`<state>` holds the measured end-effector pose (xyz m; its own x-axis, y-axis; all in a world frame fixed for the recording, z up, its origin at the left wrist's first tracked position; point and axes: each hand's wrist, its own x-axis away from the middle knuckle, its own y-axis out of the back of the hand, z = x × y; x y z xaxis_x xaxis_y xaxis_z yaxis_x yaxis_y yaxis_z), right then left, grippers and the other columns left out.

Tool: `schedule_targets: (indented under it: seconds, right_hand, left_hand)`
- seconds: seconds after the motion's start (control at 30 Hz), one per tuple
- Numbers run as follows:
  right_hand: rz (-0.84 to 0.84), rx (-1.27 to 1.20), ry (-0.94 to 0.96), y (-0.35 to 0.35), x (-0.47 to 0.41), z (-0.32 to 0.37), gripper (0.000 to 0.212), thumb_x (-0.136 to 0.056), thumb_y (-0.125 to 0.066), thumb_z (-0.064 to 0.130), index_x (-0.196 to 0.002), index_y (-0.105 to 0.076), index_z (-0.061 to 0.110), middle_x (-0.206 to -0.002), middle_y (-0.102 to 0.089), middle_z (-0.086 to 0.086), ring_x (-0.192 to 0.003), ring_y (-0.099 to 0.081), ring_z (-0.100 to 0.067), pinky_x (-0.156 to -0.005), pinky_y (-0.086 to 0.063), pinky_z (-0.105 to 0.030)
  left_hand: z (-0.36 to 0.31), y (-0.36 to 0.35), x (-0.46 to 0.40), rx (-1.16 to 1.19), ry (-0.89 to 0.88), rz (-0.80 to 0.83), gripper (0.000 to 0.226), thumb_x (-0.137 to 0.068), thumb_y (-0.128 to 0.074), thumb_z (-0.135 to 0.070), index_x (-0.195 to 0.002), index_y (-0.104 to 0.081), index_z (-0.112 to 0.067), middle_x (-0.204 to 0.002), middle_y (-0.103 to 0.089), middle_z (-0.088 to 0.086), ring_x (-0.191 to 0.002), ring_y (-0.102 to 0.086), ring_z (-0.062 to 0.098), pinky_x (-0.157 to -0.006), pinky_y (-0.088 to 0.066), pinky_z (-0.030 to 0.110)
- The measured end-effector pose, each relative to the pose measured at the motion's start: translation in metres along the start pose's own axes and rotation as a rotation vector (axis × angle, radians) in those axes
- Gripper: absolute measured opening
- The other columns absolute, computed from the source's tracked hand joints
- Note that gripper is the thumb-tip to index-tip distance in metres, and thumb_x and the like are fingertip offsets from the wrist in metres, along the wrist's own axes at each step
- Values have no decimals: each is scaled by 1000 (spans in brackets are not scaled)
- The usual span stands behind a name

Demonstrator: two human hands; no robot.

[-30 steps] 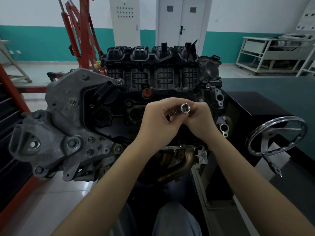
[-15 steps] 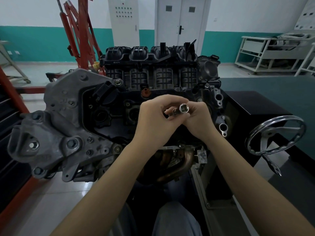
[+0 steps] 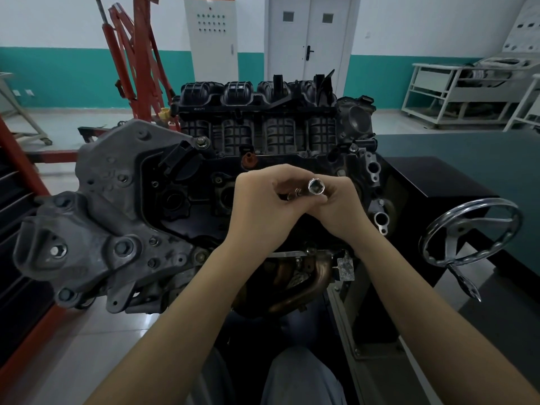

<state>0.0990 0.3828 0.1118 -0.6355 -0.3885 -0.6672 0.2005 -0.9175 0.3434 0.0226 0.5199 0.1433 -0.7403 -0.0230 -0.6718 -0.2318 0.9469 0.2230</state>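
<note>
Socket [image 3: 316, 187] base hidden between left hand [image 3: 263, 206], right hand [image 3: 342, 210]

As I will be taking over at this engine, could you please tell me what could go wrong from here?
1. The left hand and right hand pinch the socket only at the fingertips, directly over the engine; a slip could send it into an open well on its top.
2. The handwheel stands close beside the right forearm, so a sudden elbow move might knock it.
</note>
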Motion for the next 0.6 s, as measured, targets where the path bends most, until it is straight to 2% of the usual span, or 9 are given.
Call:
schedule_targets:
  seconds: [0.07,0.13,0.23,0.33,0.43,0.5,0.6]
  right_hand:
    - [40,21,21,-2,0,6,19,-81,-65,15,-91,-68,31,-85,-67,31,-84,-64,9,-74,-46,-8]
    - [47,-7,7,-3,0,6,15,-82,-63,14,-84,-68,28,-82,-65,35,-80,-63,12,-71,-45,-6]
    - [-12,1,-8,-1,-1,-2,30,-78,-71,-2,-80,-70,27,-79,-70,24,-81,-67,4,-73,-48,-10]
    - [-13,2,7,-1,-1,-5,20,-80,-70,-2,-92,-72,14,-88,-72,11,-86,-70,-7,-78,-51,-19]
    - [8,7,42,-1,0,1,21,-83,-67,12,-97,-66,27,-88,-69,25,-88,-67,2,-78,-48,-12]
    - [20,4,25,-1,0,1,25,-83,-67,7,-97,-64,28,-87,-68,30,-87,-66,6,-76,-47,-10]
    - [-16,13,1,0,0,-6,27,-78,-70,-1,-93,-68,22,-81,-71,24,-83,-68,3,-74,-48,-11]
  left_hand:
    - [1,1,0,41,1,21,30,-75,-77,2,-94,-72,-20,-90,-73,-8,-88,-70,5,-84,-57,29]
    - [1,1,1,99,9,52,32,-78,-71,6,-100,-71,-16,-95,-74,0,-94,-70,12,-87,-57,34]
    - [1,0,2,66,1,80,31,-77,-72,7,-101,-72,-14,-96,-74,2,-95,-70,14,-88,-56,36]
    - [2,-2,2,-127,-35,-24,24,-73,-80,-5,-93,-74,-17,-86,-72,-10,-85,-68,3,-80,-55,22]
    - [0,-4,0,-99,-23,-62,22,-76,-76,-1,-94,-75,-14,-87,-71,-10,-86,-69,3,-82,-55,22]
    - [0,-1,-1,18,21,8,27,-78,-71,6,-97,-73,-13,-92,-73,-4,-90,-70,8,-85,-57,29]
    - [-1,3,-2,52,21,121,29,-77,-70,11,-98,-72,-9,-93,-74,3,-93,-70,13,-87,-56,35]
